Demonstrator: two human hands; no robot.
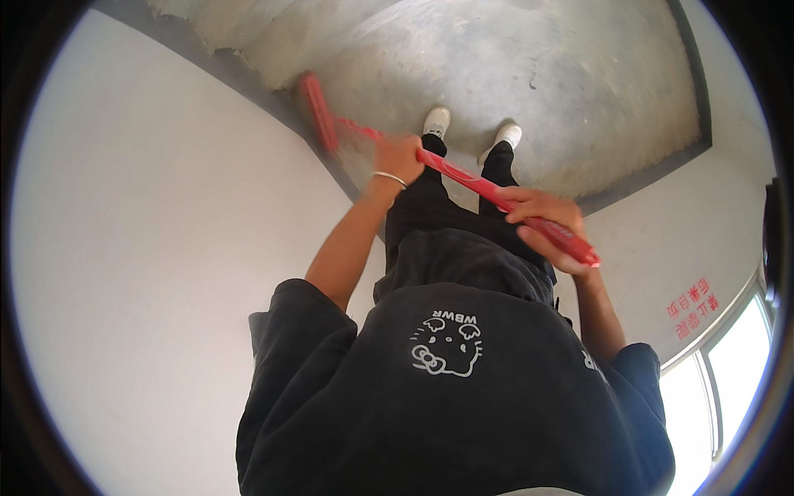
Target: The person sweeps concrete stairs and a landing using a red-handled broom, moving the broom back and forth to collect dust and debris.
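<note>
A long red handle (462,175) runs from a blurred red head (320,115) at the upper left down to the right; it looks like a mop or broom, but which one I cannot tell. My left hand (399,162), with a pale band at its wrist, is closed around the middle of the handle. Nearer the handle's end, my right hand (549,226) grips it with the thumb below and the fingers above. The red head lies at the floor's edge, beside the dark skirting band.
Both white shoes (437,121) stand on the grey concrete floor (484,68). A white wall (167,204) with a dark base band (248,77) rises at left. Another wall at right bears red writing (693,308) near a window (713,384).
</note>
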